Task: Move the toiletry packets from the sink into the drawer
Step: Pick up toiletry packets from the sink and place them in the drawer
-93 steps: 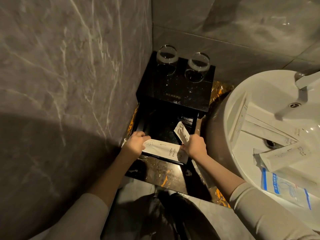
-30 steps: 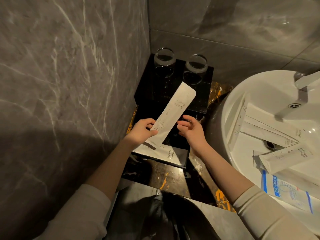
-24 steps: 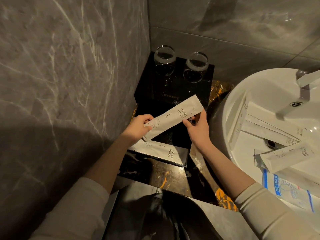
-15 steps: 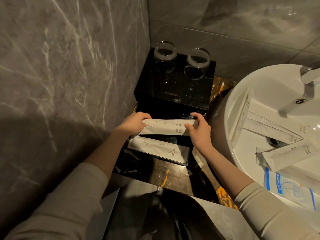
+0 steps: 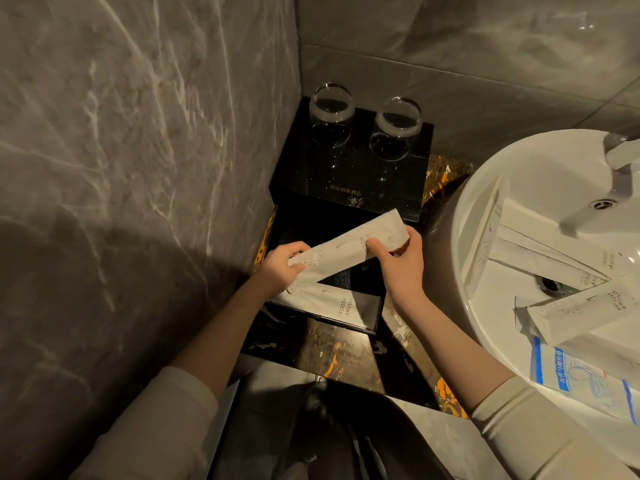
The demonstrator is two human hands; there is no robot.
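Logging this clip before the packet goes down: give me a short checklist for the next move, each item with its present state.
1. Both hands hold the packet: left hand at its lower end, right hand near its upper end. Ok.
2. Drawer open. Ok.
3. Packet over the drawer. Ok.
4. Packet level with the toothbrush packet already inside. Not ok, it slants.
5. Free room in the drawer's dark back. Cannot tell.
6. Sink emptied. Not ok, several packets remain.

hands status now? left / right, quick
Left hand: grip closed, pinching the lower end of the toothbrush packet.
Right hand: grip closed on the same packet's upper end.
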